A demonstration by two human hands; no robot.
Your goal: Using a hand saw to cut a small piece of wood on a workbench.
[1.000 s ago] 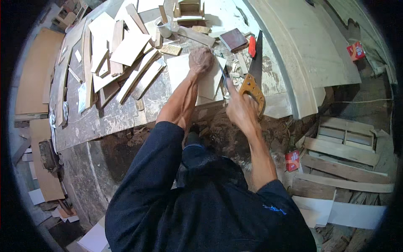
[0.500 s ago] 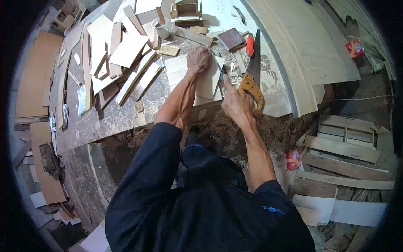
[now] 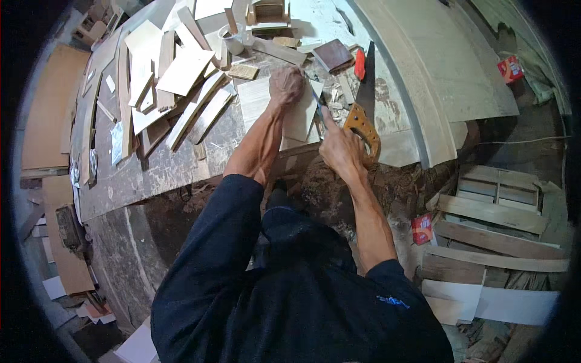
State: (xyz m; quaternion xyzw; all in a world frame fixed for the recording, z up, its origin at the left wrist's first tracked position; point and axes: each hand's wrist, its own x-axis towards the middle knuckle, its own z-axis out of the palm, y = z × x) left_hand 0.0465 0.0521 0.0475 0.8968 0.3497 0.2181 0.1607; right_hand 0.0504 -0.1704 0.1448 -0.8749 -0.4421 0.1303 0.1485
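Observation:
My left hand (image 3: 286,85) is closed in a fist, pressed on a pale square board (image 3: 255,106) at the bench's front; anything inside it is hidden. My right hand (image 3: 342,145) grips a long, thin tool (image 3: 321,100), whose metal length lies along the board's right edge, beside my left fist. Just right of that hand a handsaw with a yellow wooden handle (image 3: 356,115) lies with its dark blade pointing away from me, a small red object (image 3: 360,63) beside it. A reddish-brown block (image 3: 331,54) and small offcuts lie beyond the board.
The worn bench (image 3: 151,181) holds piled boards (image 3: 184,72) at left, a plastic cup (image 3: 233,42) and a small wooden box (image 3: 269,15). Large curved sheets (image 3: 436,91) cover the right. Boards (image 3: 484,257) and a red packet (image 3: 422,228) lie lower right; panels (image 3: 48,109) stand far left.
My hands keep nearly the same places on the board and tool, with only a very slight shift. The whole view has slid slightly left.

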